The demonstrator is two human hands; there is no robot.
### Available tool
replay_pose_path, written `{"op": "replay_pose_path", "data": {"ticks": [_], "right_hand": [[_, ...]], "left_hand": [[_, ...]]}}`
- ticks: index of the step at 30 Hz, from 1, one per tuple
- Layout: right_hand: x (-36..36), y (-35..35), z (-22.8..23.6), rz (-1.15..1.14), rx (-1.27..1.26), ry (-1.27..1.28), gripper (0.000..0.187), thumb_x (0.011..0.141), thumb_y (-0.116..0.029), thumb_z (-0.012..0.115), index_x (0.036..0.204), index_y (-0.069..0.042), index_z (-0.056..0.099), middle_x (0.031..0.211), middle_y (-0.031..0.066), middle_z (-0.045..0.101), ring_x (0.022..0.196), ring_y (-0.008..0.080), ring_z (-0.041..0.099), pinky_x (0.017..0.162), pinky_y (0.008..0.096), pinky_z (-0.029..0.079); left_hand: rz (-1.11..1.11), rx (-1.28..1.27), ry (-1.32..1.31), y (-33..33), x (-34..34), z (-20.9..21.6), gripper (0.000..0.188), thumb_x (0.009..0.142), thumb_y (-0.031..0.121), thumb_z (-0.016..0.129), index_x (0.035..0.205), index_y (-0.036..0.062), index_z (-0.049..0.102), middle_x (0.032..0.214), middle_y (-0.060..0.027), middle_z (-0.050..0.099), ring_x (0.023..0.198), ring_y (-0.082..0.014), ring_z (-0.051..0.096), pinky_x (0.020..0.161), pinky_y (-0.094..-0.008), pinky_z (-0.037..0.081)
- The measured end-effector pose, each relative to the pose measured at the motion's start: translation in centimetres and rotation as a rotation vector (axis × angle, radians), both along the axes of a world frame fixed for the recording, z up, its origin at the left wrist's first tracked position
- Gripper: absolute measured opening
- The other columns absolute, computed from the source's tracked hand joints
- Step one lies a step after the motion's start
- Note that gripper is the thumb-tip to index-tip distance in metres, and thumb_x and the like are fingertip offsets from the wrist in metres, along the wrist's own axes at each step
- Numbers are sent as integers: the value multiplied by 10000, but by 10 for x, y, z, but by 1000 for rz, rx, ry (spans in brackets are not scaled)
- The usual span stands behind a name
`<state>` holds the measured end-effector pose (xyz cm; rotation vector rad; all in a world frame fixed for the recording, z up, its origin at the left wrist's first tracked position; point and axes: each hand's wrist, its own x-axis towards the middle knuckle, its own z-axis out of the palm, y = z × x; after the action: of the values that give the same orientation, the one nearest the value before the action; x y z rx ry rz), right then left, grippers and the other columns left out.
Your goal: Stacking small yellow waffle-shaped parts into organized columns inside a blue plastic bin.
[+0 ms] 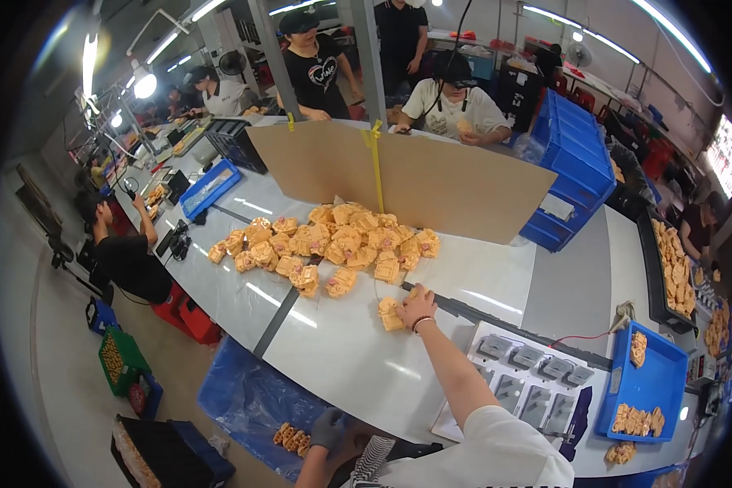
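Note:
My right hand (417,307), bare with a beaded bracelet at the wrist, is out over the white table. Its fingers are closed at the edge of a small orange-yellow plastic-looking part (389,315), near the front of a heap. That heap of similar parts (346,236) spreads across the middle of the table. My left hand (328,429), in a grey glove, is low by the table's front edge, over a blue bin lined with clear plastic (244,398). Beside it in the bin is a small group of orange-brown parts (290,439). The left fingers are not clear enough to read.
A cardboard partition (455,183) stands behind the heap. To the right are a white fixture board with grey metal blocks (508,390), a blue tray (618,378) with several parts, and stacked blue crates (573,163). People (455,106) work across the table and at left.

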<state>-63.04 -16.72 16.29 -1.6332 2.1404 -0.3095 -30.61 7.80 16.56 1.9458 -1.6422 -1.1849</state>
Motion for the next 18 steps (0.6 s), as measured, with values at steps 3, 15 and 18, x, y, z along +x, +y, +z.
{"op": "replay_pose_path", "data": {"ticks": [3, 15, 18], "right_hand": [[16, 32, -7, -40, -26, 23, 356, 729, -437, 583, 969, -211, 716, 1469, 92, 254, 1288, 421, 233, 972, 593, 312], [93, 185, -6, -161, -17, -169, 458, 694, -302, 695, 1137, -223, 609, 1466, 142, 236, 1267, 440, 280, 922, 530, 403], [87, 191, -38, -280, -376, -435, 538, 706, -235, 718, 1193, -80, 548, 1304, 207, 433, 1121, 370, 468, 880, 447, 461]], "left_hand": [[103, -30, 444, -32, -26, -45, 403, 788, 108, 625, 1177, 79, 524, 1072, -116, 629, 951, -243, 620, 794, -336, 511], [608, 578, 1010, -65, -105, -59, 399, 781, 137, 693, 1142, 95, 530, 981, -86, 621, 843, -251, 621, 656, -403, 532], [483, 97, 528, -62, -77, -98, 411, 722, 237, 755, 1040, 51, 574, 896, -100, 666, 802, -278, 648, 676, -401, 522]]}}
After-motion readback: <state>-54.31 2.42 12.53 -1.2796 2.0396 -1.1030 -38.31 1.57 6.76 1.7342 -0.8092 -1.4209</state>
